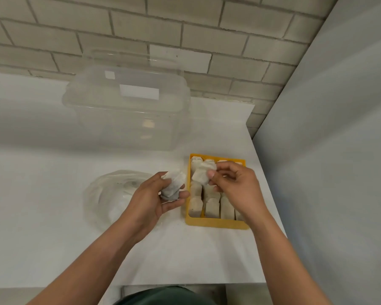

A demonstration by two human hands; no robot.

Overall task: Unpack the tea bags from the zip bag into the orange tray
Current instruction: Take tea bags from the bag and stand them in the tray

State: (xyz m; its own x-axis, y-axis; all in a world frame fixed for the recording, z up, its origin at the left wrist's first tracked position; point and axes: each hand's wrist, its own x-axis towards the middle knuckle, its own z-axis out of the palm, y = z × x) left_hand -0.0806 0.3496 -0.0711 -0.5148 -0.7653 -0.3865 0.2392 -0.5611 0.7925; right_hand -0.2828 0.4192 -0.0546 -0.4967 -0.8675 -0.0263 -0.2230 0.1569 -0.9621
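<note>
The orange tray [216,223] sits on the white table at the right, with several tea bags [211,208] standing in rows inside it. My right hand [235,186] hovers over the tray and pinches one tea bag [200,176] between thumb and fingers. Just left of the tray, my left hand [154,199] grips a small bunch of tea bags [172,187]. The clear zip bag [110,194] lies crumpled on the table left of my left hand; what it holds is hard to make out.
A large clear plastic box [128,111] with its lid stands at the back of the table against the brick wall. The table's right edge [271,194] runs close beside the tray, with a grey wall beyond.
</note>
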